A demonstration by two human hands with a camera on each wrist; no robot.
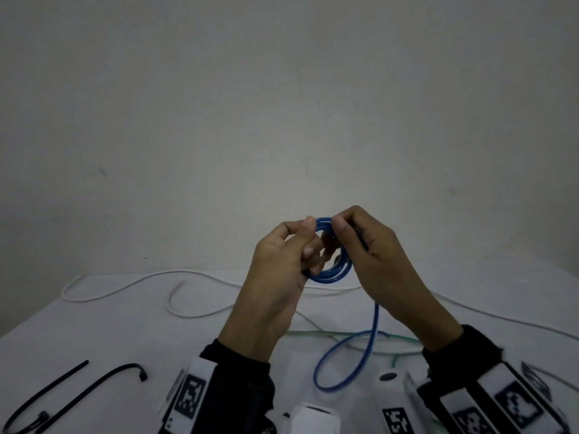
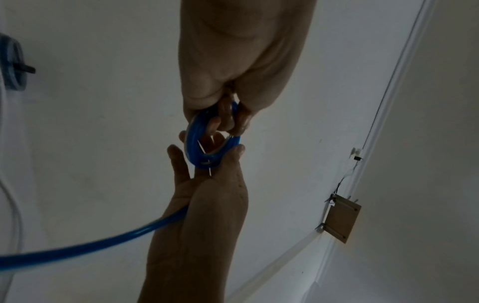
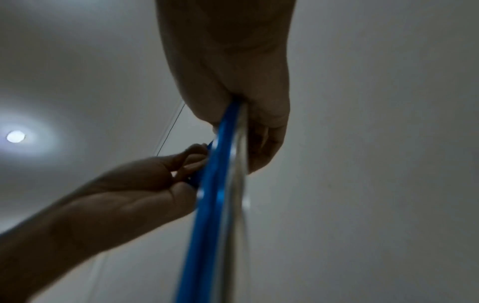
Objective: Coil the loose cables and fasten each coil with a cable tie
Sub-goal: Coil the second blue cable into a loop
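A small blue cable coil (image 1: 332, 273) is held up above the white table (image 1: 125, 339). My left hand (image 1: 308, 242) grips its left side, with fingers curled through the loops. My right hand (image 1: 340, 233) pinches the top of the coil from the right. The cable's loose tail (image 1: 374, 321) hangs from my right palm and ends in a loop on the table. In the left wrist view the coil (image 2: 190, 141) sits between my left hand (image 2: 228, 116) and right hand (image 2: 207, 160). In the right wrist view the blue cable (image 3: 215, 184) runs out of my right hand (image 3: 249, 139).
Black cable ties (image 1: 62, 393) lie at the table's near left. A long white cable (image 1: 125, 285) snakes across the far side, and a green cable (image 1: 329, 333) lies under the blue tail. In the left wrist view a bluish coil with a black tie (image 2: 14, 61) shows at the left edge.
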